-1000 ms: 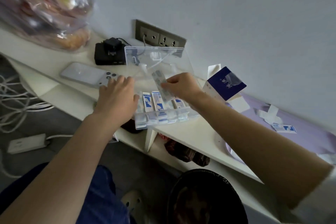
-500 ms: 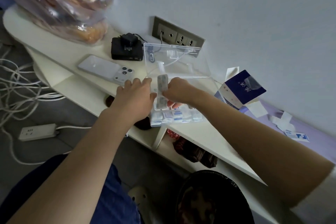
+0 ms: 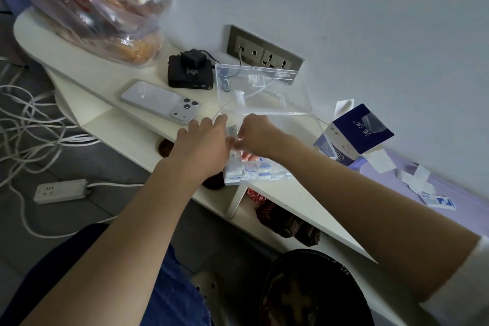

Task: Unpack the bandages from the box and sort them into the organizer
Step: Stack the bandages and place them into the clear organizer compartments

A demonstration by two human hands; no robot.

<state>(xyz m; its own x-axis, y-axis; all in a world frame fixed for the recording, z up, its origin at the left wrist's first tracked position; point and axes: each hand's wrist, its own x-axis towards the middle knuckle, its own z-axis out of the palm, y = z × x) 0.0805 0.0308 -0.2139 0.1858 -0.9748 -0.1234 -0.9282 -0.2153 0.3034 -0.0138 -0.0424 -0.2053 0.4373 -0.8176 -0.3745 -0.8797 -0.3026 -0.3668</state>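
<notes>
Bandages (image 3: 258,168) in white-and-blue wrappers stand packed in the compartments of the clear organizer (image 3: 229,180), which sits at the near edge of the desk (image 3: 277,196). The left hand (image 3: 202,147) lies over the organizer's left end with its fingers stretched forward and released; its thumb is hidden. Just beside it, the right hand (image 3: 255,135) curls over the compartments and pinches one bandage strip (image 3: 232,130), held upright between the two hands. Behind them the organizer's transparent lid (image 3: 264,98) stands open, tilted back toward the wall. Toward the desk's right end the blue bandage box (image 3: 354,137) lies with its flap open, and past it loose wrappers (image 3: 438,201) rest on a purple surface (image 3: 463,188). Left of the lid a phone (image 3: 161,103) lies face down, with a black charger (image 3: 190,74) behind it below the wall socket (image 3: 264,47). At the far left corner sits a plastic bag (image 3: 100,8) of bread.
</notes>
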